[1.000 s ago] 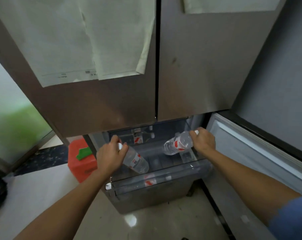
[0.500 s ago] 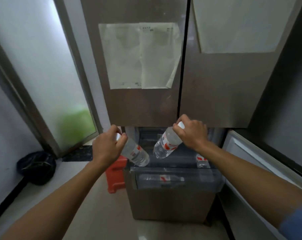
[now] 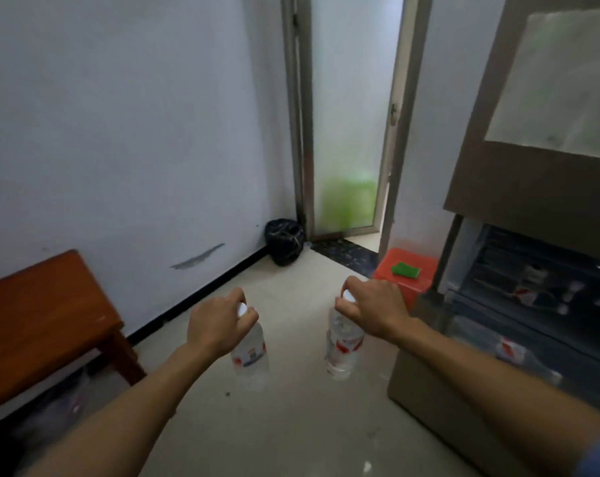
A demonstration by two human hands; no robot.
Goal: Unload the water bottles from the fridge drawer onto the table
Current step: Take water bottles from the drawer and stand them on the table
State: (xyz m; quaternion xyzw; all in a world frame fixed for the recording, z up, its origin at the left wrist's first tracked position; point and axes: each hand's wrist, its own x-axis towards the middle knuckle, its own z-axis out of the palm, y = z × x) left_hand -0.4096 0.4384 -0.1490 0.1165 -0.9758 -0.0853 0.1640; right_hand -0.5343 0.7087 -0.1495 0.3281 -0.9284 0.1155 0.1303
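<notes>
1. Two clear water bottles with white caps and red-and-white labels hang upright in mid-air above the pale tiled floor, one in each of a person's hands.
2. Fingers and thumb of the left hand curl round the cap and neck of the left water bottle, whose body hangs free below the fist.
3. Fingers of the right hand pinch the cap and neck of the right water bottle in the same way; the two bottles hang near each other and do not touch.
4. At the right, the fridge drawer stands pulled out below the brown fridge door, with more bottles lying on their sides inside it.
5. A sheet of paper is stuck to the fridge door.
6. At the left, the wooden table stands against the white wall, well apart from both held bottles; only its near corner and one leg are in view.
7. A red plastic stool stands just beside the fridge, with a small green object lying on its top.
8. A black bag sits in the corner of the room beside a frosted glass door.
</notes>
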